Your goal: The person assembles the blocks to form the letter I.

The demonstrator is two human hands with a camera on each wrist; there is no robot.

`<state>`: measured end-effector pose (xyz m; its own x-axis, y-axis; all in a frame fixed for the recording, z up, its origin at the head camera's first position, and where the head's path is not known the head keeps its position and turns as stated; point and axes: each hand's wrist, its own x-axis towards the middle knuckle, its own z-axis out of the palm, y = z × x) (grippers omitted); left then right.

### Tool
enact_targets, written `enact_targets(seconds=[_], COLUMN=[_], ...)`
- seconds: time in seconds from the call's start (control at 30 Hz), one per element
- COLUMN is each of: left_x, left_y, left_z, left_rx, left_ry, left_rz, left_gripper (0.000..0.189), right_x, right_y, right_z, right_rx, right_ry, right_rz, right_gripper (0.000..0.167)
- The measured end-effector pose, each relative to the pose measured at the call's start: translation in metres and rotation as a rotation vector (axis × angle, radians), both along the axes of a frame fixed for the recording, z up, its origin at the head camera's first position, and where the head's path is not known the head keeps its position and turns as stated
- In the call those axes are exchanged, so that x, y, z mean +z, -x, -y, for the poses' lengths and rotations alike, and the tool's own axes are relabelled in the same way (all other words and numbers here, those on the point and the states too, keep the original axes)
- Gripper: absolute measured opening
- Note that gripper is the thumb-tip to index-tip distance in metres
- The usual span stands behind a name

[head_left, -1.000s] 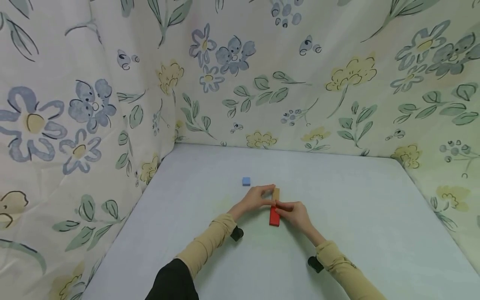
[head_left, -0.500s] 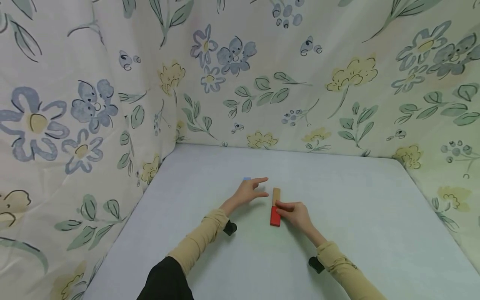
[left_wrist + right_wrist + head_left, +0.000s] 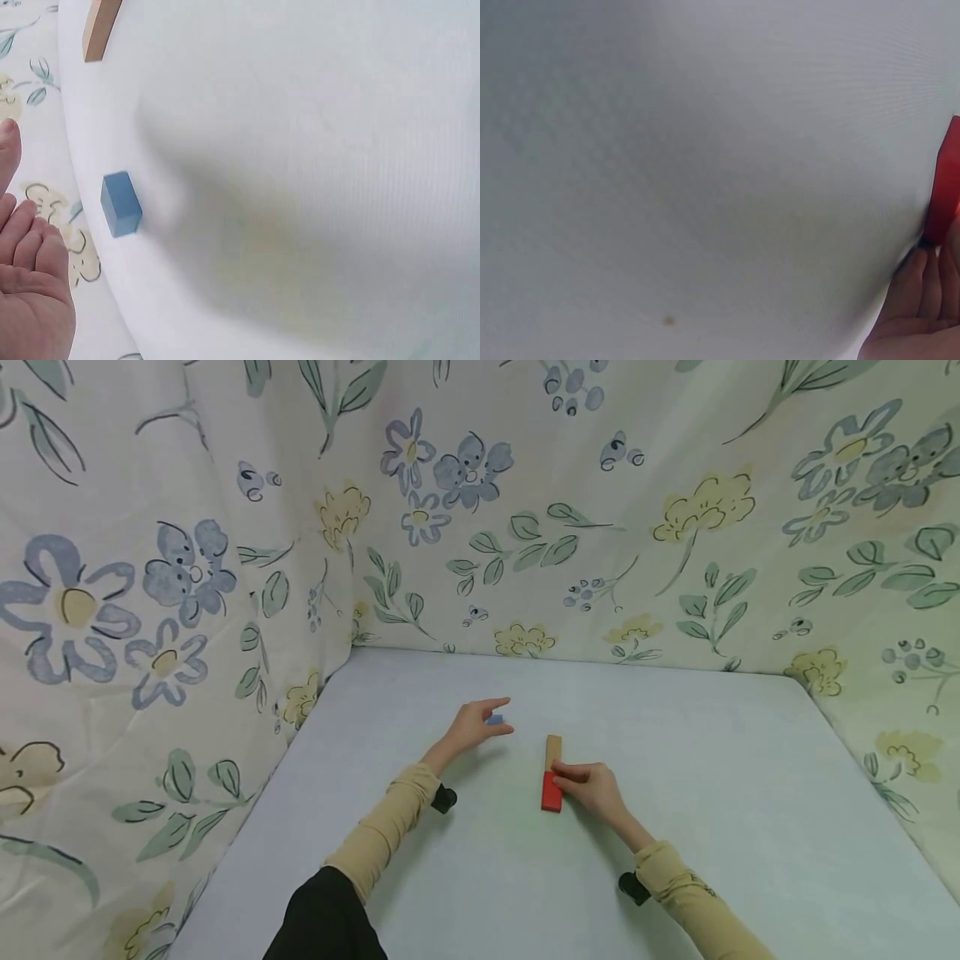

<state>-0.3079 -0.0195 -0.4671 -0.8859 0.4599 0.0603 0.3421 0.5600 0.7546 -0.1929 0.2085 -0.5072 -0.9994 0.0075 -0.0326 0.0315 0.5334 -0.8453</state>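
Observation:
Reaching out over the table, my left hand (image 3: 467, 728) has its thumb and forefinger spread apart around a small blue block (image 3: 495, 719). In the left wrist view the blue block (image 3: 121, 204) sits apart from the fingers. My right hand (image 3: 596, 788) holds a red block (image 3: 551, 797) near its far end, thumb and fingertips at its edge. End to end with the red block, on its far side, lies a natural wood block (image 3: 553, 748). At the right edge of the right wrist view, fingertips rest at the red block (image 3: 946, 184).
A white table (image 3: 712, 777) spreads under both hands. Behind it and along its sides hangs a floral curtain (image 3: 570, 552). A black wrist camera (image 3: 444, 799) is strapped below the left hand, and another black camera (image 3: 634, 888) below the right.
My left hand has let go of the wood block and moved left and away to the blue block, its fingers spread. My right hand has stayed at the red block.

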Motion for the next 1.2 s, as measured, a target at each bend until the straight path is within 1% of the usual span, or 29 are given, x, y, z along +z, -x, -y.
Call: enact_targets(seconds=[0.1, 0.23, 0.33, 0.47, 0.57, 0.77, 0.87, 0.97, 1.2], left_x=[0.001, -0.001, -0.004, -0.010, -0.014, -0.022, -0.026, -0.030, -0.039], left_y=[0.002, 0.003, 0.004, 0.007, 0.008, 0.008, 0.008, 0.010, 0.013], left_z=[0.005, 0.010, 0.011, 0.012, 0.013, 0.016, 0.016, 0.015, 0.012], left_rx=[0.027, 0.048, 0.048, 0.058, 0.080, 0.139, 0.150, 0.148, 0.155], left_ry=[-0.022, -0.056, -0.059, -0.062, -0.063, -0.071, -0.083, -0.093, -0.121], left_rz=[0.031, 0.068, 0.071, 0.083, 0.097, 0.127, 0.130, 0.121, 0.097], left_gripper=[0.058, 0.059, 0.058, 0.057, 0.057, 0.054, 0.052, 0.051, 0.048], right_x=[0.001, 0.001, 0.001, -0.001, -0.003, -0.006, -0.007, -0.007, -0.007], right_y=[0.000, 0.000, 0.000, 0.001, 0.002, 0.001, 0.002, 0.002, 0.003], right_z=[0.000, 0.000, -0.002, -0.003, -0.004, -0.003, -0.002, -0.003, -0.004], right_rx=[0.003, 0.006, 0.002, 0.003, 0.010, 0.018, 0.007, 0.000, 0.007], right_ry=[0.003, 0.013, 0.019, 0.012, 0.010, 0.014, 0.025, 0.025, 0.026], right_rz=[-0.002, 0.007, 0.014, -0.004, -0.019, -0.006, 0.002, 0.007, 0.007], right_gripper=[0.031, 0.031, 0.032, 0.032, 0.031, 0.031, 0.031, 0.031, 0.032])
